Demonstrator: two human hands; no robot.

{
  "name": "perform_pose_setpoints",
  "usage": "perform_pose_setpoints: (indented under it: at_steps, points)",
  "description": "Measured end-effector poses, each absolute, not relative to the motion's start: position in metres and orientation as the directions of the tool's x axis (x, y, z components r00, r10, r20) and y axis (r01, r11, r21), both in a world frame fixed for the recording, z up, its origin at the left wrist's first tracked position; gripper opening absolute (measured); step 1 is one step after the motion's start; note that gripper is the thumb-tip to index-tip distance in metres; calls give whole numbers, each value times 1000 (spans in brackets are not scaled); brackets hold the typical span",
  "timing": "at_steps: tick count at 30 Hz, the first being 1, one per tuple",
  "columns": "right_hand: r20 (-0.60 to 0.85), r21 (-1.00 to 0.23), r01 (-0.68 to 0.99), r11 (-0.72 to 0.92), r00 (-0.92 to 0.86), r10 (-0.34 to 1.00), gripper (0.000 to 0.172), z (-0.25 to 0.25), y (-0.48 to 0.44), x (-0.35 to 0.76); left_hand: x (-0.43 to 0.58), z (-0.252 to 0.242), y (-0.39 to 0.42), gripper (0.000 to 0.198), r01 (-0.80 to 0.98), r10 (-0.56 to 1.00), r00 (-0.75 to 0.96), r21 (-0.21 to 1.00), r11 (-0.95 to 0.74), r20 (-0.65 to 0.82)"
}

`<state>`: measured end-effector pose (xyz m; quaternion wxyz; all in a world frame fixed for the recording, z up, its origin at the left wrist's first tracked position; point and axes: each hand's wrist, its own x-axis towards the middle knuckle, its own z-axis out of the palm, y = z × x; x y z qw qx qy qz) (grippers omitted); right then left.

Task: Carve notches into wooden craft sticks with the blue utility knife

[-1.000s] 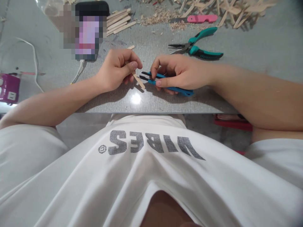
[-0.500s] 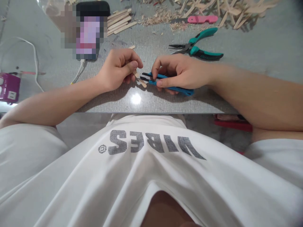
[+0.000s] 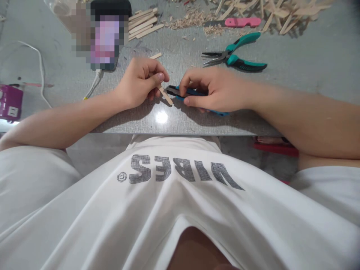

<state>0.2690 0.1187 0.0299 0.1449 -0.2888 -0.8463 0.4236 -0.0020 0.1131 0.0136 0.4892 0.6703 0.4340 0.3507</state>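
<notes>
My left hand (image 3: 140,84) pinches a small flat wooden stick (image 3: 165,95), whose lower end rests on the grey table (image 3: 180,123). My right hand (image 3: 213,90) is wrapped round a blue-handled cutter (image 3: 176,91) with black jaws. The jaws sit right beside the stick's end and seem to touch it. Both hands rest on the table close to its front edge.
Teal long-nose pliers (image 3: 234,59) lie behind my right hand. A pink knife (image 3: 239,21), wood shavings and several loose sticks (image 3: 142,24) lie at the back. A phone (image 3: 107,37) with a white cable stands at the back left, a purple box (image 3: 9,103) at the far left.
The cutter's jaws have moved left up to the stick and closed from their earlier spread. My left hand has kept hold of the stick, tilting it slightly.
</notes>
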Motion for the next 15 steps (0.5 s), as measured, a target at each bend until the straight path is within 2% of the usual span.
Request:
perform_pose_setpoints:
  at_steps: [2, 4, 7, 11, 13, 15]
  points:
    - [63, -666, 440, 602, -771, 634, 12, 34, 111, 267, -1, 13, 111, 18, 242, 936, 351, 962, -126, 34]
    - [93, -552, 492, 673, -766, 636, 12, 37, 103, 264, 1, 12, 108, 18, 250, 944, 329, 961, -117, 29]
    - [80, -483, 525, 701, -770, 632, 16, 38, 97, 262, 3, 12, 104, 17, 263, 945, 323, 955, -141, 51]
    - [90, -540, 488, 686, -777, 623, 11, 36, 104, 264, 3, 10, 103, 18, 253, 935, 346, 951, -176, 81]
    - [85, -636, 447, 629, -769, 633, 10, 34, 109, 267, 2, 9, 105, 27, 230, 930, 351, 953, -199, 110]
    - [38, -767, 397, 504, -756, 653, 16, 33, 112, 268, 2, 9, 106, 35, 205, 927, 343, 952, -228, 148]
